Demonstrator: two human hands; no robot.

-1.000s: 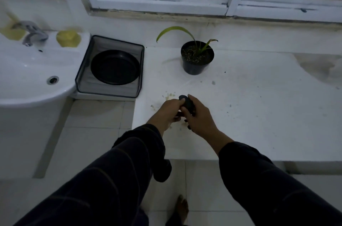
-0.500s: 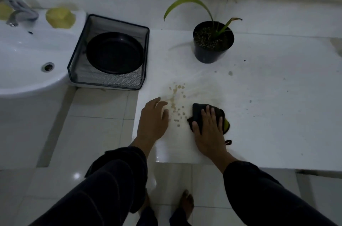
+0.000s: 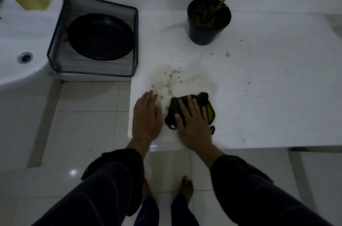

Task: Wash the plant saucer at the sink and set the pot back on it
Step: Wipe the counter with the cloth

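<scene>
Saucer (image 3: 100, 36) sits in mesh basket (image 3: 55, 44); right hand (image 3: 192, 120) fingers flat on cloth (image 3: 174, 109)

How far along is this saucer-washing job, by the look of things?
The black saucer is off the counter and sits in the mesh basket beside the sink; whether it is washed, I cannot tell. In hand: the right hand presses a dark cloth by brown drips; the left hand lies flat. Left: setting the pot on the saucer.

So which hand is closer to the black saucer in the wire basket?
Left. The left hand rests flat on the counter, just below and right of the saucer. The right hand presses the cloth farther right.
</scene>
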